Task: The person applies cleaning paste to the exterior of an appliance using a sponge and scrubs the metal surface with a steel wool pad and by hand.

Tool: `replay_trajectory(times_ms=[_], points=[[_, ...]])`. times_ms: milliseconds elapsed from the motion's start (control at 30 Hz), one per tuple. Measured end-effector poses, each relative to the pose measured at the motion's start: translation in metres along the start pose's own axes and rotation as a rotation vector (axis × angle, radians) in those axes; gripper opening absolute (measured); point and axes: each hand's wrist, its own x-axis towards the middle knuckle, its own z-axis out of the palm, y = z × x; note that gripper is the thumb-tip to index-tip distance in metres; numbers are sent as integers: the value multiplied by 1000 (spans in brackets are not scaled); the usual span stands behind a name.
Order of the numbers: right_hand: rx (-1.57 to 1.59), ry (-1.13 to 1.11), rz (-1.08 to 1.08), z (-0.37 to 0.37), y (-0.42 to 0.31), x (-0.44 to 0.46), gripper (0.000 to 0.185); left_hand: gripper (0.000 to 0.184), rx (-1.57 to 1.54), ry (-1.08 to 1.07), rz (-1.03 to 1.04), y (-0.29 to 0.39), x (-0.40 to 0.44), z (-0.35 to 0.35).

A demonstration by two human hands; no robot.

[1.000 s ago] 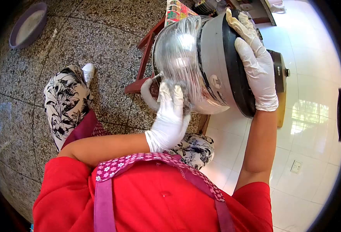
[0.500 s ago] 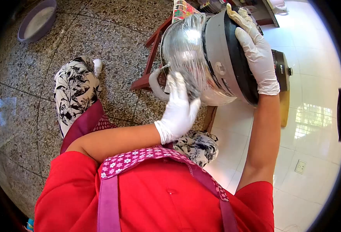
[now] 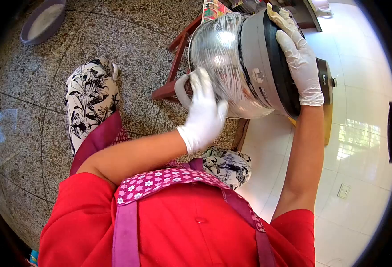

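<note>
A large pot [image 3: 220,55] has a shiny silver wall that looks streaked or film-covered, a grey band and a black rim. A pale loop handle [image 3: 182,92] juts from its lower left side. My left hand [image 3: 203,109], in a white glove, lies against the silver wall near this handle. Under its fingers is a dark grey scouring pad [image 3: 218,91], mostly hidden by the hand. My right hand [image 3: 297,62], also gloved, grips the black rim on the right, fingers reaching over the far edge. What the pot's inside holds is out of sight.
A red wooden stool [image 3: 174,62] with a patterned cover stands behind the pot. Beyond my right hand is a black appliance [image 3: 324,79] with a knob. A purple basin [image 3: 45,20] sits on the speckled floor at upper left. White tiles [image 3: 360,178] lie right, with a socket [image 3: 344,191].
My left hand has moved slightly up along the pot's wall, and the scouring pad shows less. The pot has shifted slightly right in view, with my right hand still on its rim.
</note>
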Motion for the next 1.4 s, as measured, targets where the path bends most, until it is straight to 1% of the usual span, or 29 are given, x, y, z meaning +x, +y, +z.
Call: replay_trajectory(times_ms=[33,67,100,167,200,233,300,333,400,433,500,567,600,633,733,767,833,900,933,967,1000,1033,1100,1167,1233,1300,1333,1367,1400], points=[[-11,-5,6,1,-1,1,40,86,5,8,-40,-5,13,-7],[-11,-5,4,2,0,3,40,85,6,-27,-115,6,17,-15],[-48,-5,-17,1,4,3,40,85,8,-26,-120,5,12,-16],[-92,3,-57,2,6,7,40,87,-3,-63,5,0,1,-13],[-66,17,-52,3,6,7,39,88,-18,-112,-37,0,-13,-4],[-38,24,-38,4,6,5,38,87,25,-193,22,-2,-27,3],[-16,19,-30,4,2,3,37,88,103,-150,116,-3,-31,10],[4,10,-15,3,1,1,37,88,98,-154,115,-4,-34,14],[21,5,-4,1,0,1,37,87,138,-88,122,-4,-31,13],[-4,6,-18,1,-2,1,36,87,137,-87,124,-4,-29,10],[-28,6,-33,3,-6,1,36,90,111,-79,206,6,-18,-8],[-24,-11,-46,2,-6,2,35,74,95,-58,448,22,11,-26],[3,-21,-9,2,-5,2,35,71,160,-12,486,26,21,-24],[-25,-11,-23,3,-8,2,34,68,223,40,522,28,30,-22],[-69,9,-59,4,-16,0,33,60,220,176,494,23,62,-21],[-51,20,-47,5,-15,-1,34,54,162,216,503,21,79,-25],[-29,28,-13,5,-14,-3,34,46,130,219,489,21,120,-34],[-7,-2,11,4,-20,-4,36,42,82,33,549,14,175,-40],[-27,-12,4,3,-21,-5,37,43,55,-128,557,19,199,-45],[-48,-22,-1,2,-22,-5,38,42,25,-293,484,20,224,-44],[-98,3,7,2,-21,-6,39,39,45,-421,537,17,254,-38],[-75,7,9,2,-18,-5,38,37,61,-556,584,11,282,-27],[-32,-14,106,1,-19,-6,38,35,354,-643,666,9,313,-10],[-59,-24,42,0,-18,-4,39,35,462,-496,683,-13,318,-3],[-75,-21,97,-1,-18,-5,39,37,-378,-572,-298,3,275,-28],[-90,-18,116,-1,-19,-8,40,44,-197,-355,117,-46,260,-28],[-106,-21,95,-2,-20,-6,40,49,-243,-243,157,-52,238,-30],[-126,-19,76,-2,-18,-7,41,49,-189,-124,118,-37,207,-39],[-130,-27,93,-2,-18,-6,41,49,-344,-124,111,-29,181,-43]])
